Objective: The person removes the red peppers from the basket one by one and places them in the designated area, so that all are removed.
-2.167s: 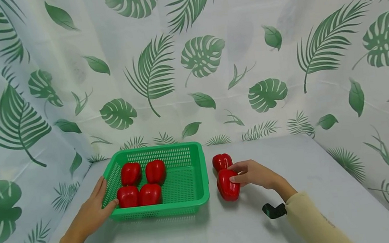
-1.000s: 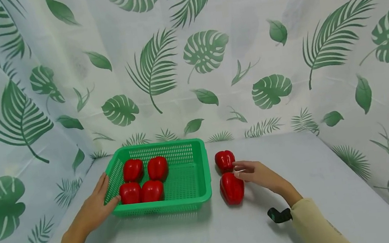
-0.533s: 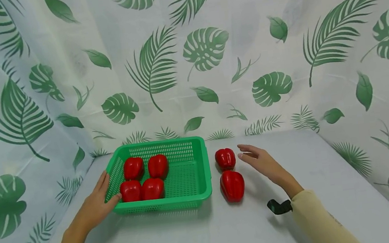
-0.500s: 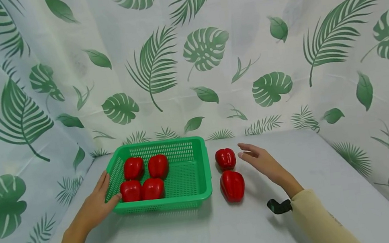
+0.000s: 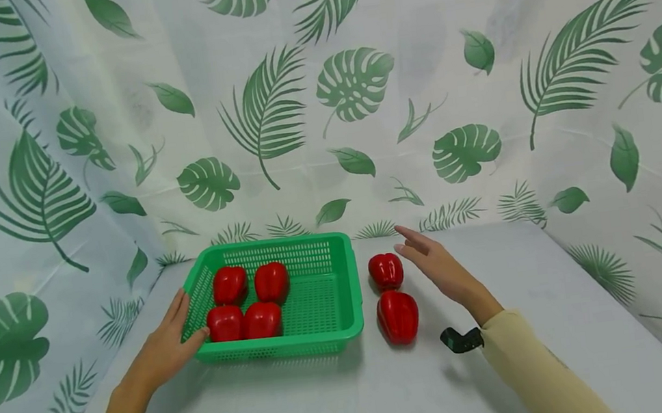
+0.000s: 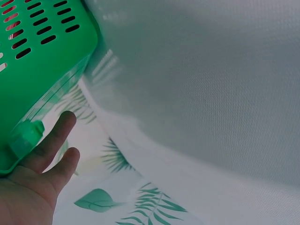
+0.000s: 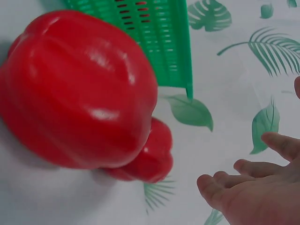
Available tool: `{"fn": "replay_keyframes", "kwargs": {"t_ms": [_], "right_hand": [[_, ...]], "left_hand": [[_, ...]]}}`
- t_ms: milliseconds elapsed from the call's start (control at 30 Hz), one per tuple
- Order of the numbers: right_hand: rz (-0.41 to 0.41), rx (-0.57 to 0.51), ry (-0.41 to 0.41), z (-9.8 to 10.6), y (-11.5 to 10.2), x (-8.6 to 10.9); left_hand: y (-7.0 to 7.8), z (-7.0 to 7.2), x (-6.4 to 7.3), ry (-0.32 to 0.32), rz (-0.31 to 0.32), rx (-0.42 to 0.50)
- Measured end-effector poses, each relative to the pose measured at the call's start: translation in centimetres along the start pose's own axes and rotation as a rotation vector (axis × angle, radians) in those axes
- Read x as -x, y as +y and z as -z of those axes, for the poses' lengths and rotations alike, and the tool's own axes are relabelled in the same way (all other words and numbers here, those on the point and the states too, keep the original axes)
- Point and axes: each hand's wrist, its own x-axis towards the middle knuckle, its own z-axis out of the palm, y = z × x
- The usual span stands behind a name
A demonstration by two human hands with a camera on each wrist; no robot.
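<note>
In the head view my left hand [image 5: 159, 348] rests at the left side of a green plastic basket [image 5: 322, 337], thumb over the front-left corner and fingers along the rim. The left wrist view shows fingers [image 6: 65, 166] straight and spread against the outside of the basket. Several red bell peppers [image 5: 261, 320] sit in its left half. To the right of the basket, two more stand on the table: a rear bell pepper [image 5: 386, 271] and a front bell pepper [image 5: 398, 317], close together. My right hand [image 5: 437, 266] hovers just right of the rear one, fingers extended, holding nothing.
A white tabletop [image 5: 282, 412] lies under everything. A leaf-patterned curtain [image 5: 289, 115] rises behind and along both sides. The right part inside the basket shows its bare mesh floor. Small black devices [image 5: 462, 340] are worn at my wrists.
My right hand has let go of the front bell pepper, which now stands on the table, and has moved back and upward past the rear one. The left hand has stayed at the basket.
</note>
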Motion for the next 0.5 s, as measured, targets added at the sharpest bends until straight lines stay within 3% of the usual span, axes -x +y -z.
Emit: {"fn": "replay_keyframes", "kwargs": {"t_ms": [500], "right_hand": [[0.076, -0.062, -0.06, -2.1, -2.0, -1.8]], "left_hand": [[-0.1, -0.2, -0.1, 0.008, -0.002, 0.002]]}}
